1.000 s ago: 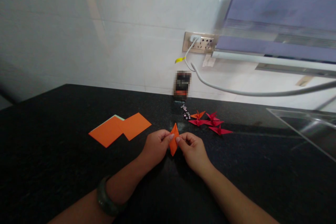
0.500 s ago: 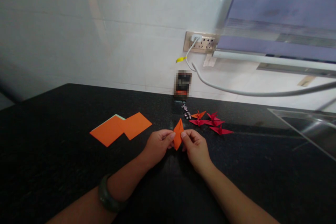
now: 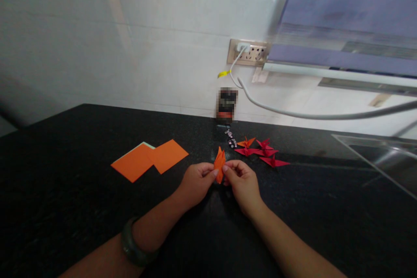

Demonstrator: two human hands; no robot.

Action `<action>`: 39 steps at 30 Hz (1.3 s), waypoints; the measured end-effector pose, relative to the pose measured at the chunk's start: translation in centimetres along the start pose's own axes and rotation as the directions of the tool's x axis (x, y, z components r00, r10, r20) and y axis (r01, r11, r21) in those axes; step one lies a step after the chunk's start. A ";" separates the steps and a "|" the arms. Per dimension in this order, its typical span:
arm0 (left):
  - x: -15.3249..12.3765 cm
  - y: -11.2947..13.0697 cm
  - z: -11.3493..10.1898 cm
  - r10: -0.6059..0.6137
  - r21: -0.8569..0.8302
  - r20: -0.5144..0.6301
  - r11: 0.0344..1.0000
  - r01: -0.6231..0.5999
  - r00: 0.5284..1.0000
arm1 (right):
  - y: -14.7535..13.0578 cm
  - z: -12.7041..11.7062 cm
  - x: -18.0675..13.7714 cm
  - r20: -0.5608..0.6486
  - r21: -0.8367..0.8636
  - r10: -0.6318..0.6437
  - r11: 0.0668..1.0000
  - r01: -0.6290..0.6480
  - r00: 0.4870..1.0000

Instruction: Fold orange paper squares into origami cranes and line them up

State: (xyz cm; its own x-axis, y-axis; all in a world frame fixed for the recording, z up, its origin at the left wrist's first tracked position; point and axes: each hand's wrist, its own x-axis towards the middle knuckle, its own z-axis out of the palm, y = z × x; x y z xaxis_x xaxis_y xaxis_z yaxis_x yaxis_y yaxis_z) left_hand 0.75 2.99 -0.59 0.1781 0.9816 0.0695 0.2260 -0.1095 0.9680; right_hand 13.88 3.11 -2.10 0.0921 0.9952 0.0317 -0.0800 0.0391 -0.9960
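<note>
A small folded orange paper piece (image 3: 219,163) stands upright between my two hands, just above the black counter (image 3: 65,208). My left hand (image 3: 195,183) pinches its left side with thumb and fingers closed. My right hand (image 3: 243,184) pinches its right side, fingers curled. A dark bangle (image 3: 132,245) is on my left wrist. Just beyond the hands lie several finished paper cranes (image 3: 260,152), mostly red, one orange.
Flat orange paper squares (image 3: 150,160) lie on the counter to the left. A small dark blurred object (image 3: 227,104) stands against the white wall. A wall socket (image 3: 249,53) feeds a white cable (image 3: 293,113) running right. A sink edge (image 3: 374,152) is at the right.
The folded orange piece looks narrower and more upright than before. Both hands have shifted slightly up and closer together on it.
</note>
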 end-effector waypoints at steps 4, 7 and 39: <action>0.0 -0.2 0.1 0.019 0.031 0.007 0.999 -0.019 1.000 | 0.0 0.1 0.1 -0.011 0.028 0.006 1.000 -0.006 1.000; 0.0 -0.3 0.1 0.027 0.041 0.008 0.999 -0.027 1.000 | -0.1 0.2 0.0 -0.003 0.037 0.020 0.999 -0.019 1.000; -0.6 -0.2 0.2 0.193 0.370 0.039 0.909 -0.193 0.981 | -0.9 -0.5 -1.0 0.190 -0.538 -0.488 0.674 0.506 0.852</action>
State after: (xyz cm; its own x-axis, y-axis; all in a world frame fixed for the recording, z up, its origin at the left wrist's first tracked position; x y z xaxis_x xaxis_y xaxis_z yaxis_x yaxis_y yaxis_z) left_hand 0.76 2.37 -0.88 0.2553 0.9352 0.2452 0.5253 -0.3471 0.7769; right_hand 14.40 2.00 -1.25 -0.0712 0.8458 0.5288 0.5264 0.4821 -0.7003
